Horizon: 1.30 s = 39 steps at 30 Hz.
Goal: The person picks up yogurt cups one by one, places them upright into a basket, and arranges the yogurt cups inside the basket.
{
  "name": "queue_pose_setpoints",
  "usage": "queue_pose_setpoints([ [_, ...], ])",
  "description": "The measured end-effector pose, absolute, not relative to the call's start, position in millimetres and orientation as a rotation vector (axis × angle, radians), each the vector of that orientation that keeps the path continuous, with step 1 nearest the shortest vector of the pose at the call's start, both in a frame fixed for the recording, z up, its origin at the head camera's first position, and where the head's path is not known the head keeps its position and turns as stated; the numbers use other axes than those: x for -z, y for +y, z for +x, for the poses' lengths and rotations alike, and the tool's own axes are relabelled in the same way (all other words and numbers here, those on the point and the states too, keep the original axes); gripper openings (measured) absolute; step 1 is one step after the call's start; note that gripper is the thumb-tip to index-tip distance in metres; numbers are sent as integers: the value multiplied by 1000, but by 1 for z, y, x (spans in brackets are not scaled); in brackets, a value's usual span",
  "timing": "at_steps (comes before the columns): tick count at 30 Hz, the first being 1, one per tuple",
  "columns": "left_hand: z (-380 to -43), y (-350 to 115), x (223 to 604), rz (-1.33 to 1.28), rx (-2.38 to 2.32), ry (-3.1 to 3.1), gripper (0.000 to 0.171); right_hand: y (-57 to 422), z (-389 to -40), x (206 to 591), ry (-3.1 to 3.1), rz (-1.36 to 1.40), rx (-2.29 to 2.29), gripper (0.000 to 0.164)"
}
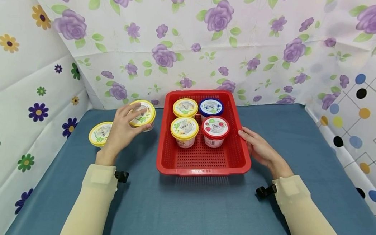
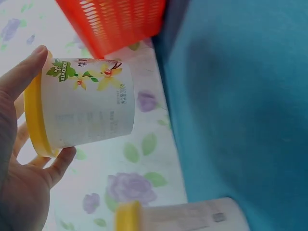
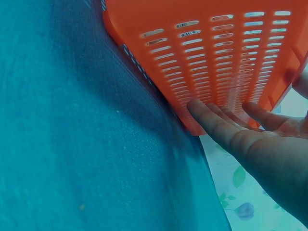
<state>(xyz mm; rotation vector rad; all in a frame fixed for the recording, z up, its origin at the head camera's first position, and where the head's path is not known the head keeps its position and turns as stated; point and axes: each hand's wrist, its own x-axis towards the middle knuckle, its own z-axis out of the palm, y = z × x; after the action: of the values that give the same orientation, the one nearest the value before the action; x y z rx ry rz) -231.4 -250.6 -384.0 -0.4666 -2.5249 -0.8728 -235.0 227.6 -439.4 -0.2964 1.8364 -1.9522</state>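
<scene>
In the head view my left hand (image 1: 121, 129) holds a tub with a yellow lid (image 1: 143, 114), left of a red plastic basket (image 1: 203, 170). The left wrist view shows its white side, printed with vanilla flowers (image 2: 109, 77); thumb and fingers grip the lid end. Another yellow-lidded tub (image 1: 100, 134) stands behind that wrist, partly hidden. My right hand (image 1: 259, 147) holds the basket's right side, thumb at the rim and fingers (image 3: 216, 122) along the slotted outer wall. Inside the basket stand two yellow-lidded tubs (image 1: 184, 128), a red-lidded tub (image 1: 215, 128) and a blue-lidded tub (image 1: 211, 107).
A blue cloth (image 1: 195, 215) covers the table. Behind it hangs a sheet with purple roses (image 1: 164, 55). Patterned sheets with flowers (image 1: 38, 112) and dots (image 1: 355, 142) close off the left and right sides. The tubs in the basket fill its back half.
</scene>
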Motion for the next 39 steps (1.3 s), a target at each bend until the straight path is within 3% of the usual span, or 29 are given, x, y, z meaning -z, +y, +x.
queue_pose_setpoints([
  [18, -227, -237, 362, -541, 928, -2374, 62, 227, -236, 440, 1857, -284, 1939, 62],
  [39, -226, -185, 348, -796, 974, -2284, 62, 228, -236, 440, 1847, -285, 1946, 63],
])
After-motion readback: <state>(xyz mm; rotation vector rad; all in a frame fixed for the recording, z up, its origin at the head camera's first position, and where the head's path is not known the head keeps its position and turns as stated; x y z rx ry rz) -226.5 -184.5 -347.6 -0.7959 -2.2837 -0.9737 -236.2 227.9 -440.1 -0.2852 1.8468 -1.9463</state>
